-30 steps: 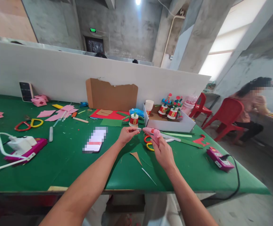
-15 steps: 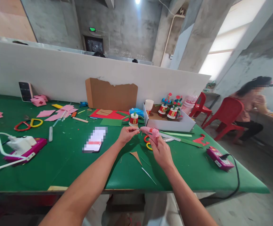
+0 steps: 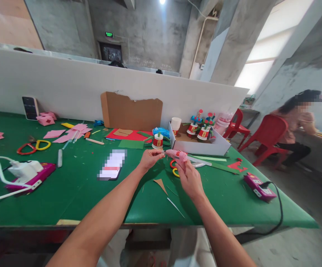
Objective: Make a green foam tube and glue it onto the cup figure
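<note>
Counter (image 3: 88,202) with 2 pairs of scissors (image 3: 35,146), 2 phones (image 3: 113,165), 2 power strips (image 3: 256,187), 1 white box (image 3: 199,149) and 3 paper-cup figures (image 3: 158,142), 2 inside the box, 1 outside it at 1 o'clock from the left hand (image 3: 149,159). The right hand (image 3: 191,180) grips 1 pink glue gun (image 3: 176,154), located at 3 o'clock from the left hand; its nozzle points to 9 o'clock. The left hand pinches 1 piece (image 3: 163,152), too small to identify, just beside the nozzle. Both forearms converge toward 12 o'clock.
</note>
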The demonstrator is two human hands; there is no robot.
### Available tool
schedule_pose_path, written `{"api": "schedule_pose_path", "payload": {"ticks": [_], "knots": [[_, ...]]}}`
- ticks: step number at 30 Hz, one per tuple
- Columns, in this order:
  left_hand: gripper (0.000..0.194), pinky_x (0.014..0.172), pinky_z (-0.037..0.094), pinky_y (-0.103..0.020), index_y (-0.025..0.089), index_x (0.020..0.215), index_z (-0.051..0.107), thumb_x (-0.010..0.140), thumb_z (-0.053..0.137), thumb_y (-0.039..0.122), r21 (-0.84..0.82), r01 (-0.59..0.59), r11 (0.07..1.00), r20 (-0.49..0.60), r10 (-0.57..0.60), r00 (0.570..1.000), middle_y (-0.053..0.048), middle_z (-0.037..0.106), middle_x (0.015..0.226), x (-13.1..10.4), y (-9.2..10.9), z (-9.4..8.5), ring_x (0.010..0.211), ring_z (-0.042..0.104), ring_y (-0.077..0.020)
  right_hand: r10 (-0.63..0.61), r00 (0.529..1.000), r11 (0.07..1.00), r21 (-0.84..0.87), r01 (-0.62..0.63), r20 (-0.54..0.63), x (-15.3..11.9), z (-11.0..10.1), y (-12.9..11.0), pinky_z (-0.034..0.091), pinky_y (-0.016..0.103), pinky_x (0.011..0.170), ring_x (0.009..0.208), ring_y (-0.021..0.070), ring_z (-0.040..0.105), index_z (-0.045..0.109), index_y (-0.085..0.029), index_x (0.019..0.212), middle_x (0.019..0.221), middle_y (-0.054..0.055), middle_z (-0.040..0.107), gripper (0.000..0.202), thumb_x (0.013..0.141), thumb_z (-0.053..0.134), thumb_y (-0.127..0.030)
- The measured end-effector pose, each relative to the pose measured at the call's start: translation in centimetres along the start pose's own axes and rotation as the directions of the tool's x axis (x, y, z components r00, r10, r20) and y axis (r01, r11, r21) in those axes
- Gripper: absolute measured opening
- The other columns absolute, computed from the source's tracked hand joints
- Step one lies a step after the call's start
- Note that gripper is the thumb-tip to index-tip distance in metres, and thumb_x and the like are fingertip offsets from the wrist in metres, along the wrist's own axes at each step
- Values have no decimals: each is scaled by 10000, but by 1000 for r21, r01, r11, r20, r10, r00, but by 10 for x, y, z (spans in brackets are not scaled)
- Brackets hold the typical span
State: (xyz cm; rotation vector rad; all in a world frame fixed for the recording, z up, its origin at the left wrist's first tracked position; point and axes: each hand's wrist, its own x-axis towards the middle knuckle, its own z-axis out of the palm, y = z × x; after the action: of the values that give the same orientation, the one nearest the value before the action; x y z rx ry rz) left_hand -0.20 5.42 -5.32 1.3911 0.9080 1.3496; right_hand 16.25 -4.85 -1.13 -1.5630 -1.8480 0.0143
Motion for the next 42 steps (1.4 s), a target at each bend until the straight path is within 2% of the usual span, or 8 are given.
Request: {"api": "schedule_pose_path", "payload": {"ticks": [14,23,30,33,35,37,39,42], "knots": [[281,728,507,-312,136,753,746,577,746,355,-16,-10,1000,5,10,1000,-65,728,738,2,-5,-1,701,649,-188,46,999,999,-19,-46,22,-1,-5,-1,478,299,701,914,248,650,575,-181,965,944,120,693,234,905,413,-338],[288,738,513,-319,130,778,747,585,751,345,-28,-8,1000,16,8,1000,-68,729,743,2,-7,-2,703,654,-190,27,1000,1000,0,-27,6,-1,-4,3,478,316,759,955,254,640,580,-176,1053,958,123,696,285,900,401,-336],[275,747,513,-331,142,765,739,569,774,332,-88,37,995,14,-36,999,-60,724,723,1,-1,-2,710,666,-195,62,997,983,177,-51,-55,-1,-8,7,472,331,777,981,259,624,567,-181,1112,1061,127,673,344,856,436,-371],[289,762,517,-342,143,765,732,566,787,345,-162,61,985,34,-56,998,-56,724,727,-1,3,0,718,669,-193,190,982,897,401,-183,23,0,-8,10,461,290,577,654,203,626,588,-195,944,749,66,684,305,831,469,-452],[303,774,517,-352,139,757,723,558,798,356,-223,75,972,50,-66,997,-54,723,731,-2,5,1,720,671,-191,286,947,751,581,-315,144,1,-7,12,386,251,449,443,138,503,562,-200,810,513,-10,570,334,800,499,-527],[318,789,516,-367,134,756,715,555,805,362,-276,90,957,68,-74,995,-56,723,747,-3,6,1,724,674,-192,343,909,567,719,-402,238,1,-8,13,329,221,405,377,94,411,536,-197,761,438,-56,485,375,748,557,-571],[328,801,515,-382,128,764,709,556,811,361,-311,104,945,88,-81,993,-63,725,783,-4,7,2,731,677,-195,369,881,434,783,-446,297,0,-11,15,297,201,396,372,72,385,543,-186,767,430,-72,468,395,681,642,-558],[332,811,514,-394,124,776,705,563,812,355,-342,118,932,113,-84,990,-74,725,827,-5,8,1,743,680,-199,385,849,382,775,-504,363,-3,-20,23,256,189,387,370,56,369,580,-161,785,425,-70,479,418,599,725,-506]]}}
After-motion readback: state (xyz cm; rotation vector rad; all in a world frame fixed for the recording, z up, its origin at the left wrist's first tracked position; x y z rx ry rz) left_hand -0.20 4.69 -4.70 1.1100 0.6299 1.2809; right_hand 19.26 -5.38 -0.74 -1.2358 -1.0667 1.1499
